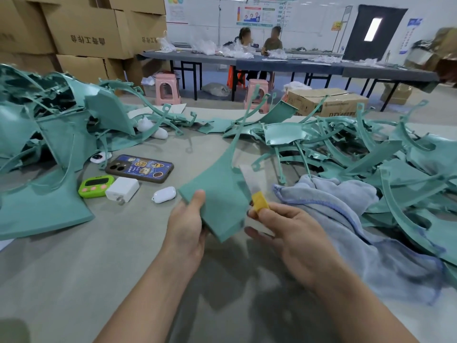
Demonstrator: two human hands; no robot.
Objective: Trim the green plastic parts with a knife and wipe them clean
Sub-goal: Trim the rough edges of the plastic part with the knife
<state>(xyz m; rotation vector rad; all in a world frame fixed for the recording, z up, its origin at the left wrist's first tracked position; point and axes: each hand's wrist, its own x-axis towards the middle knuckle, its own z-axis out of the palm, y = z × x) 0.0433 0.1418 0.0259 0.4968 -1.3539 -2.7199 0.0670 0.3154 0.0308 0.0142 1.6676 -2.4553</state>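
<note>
Trimming step: the left hand (pixel 188 221) grips the curved green plastic panel (pixel 220 191), held at centre, while the right hand (pixel 286 229) pinches a yellow-handled flat-bladed knife (pixel 259 203) at its three-o'clock edge; next, likely, a controlled scrape, then the blue-grey towel (pixel 346 206) at four o'clock.

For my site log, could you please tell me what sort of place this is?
Probably a factory finishing room: heaps of green plastic parts, stacked cardboard boxes and a long work table behind.
</note>
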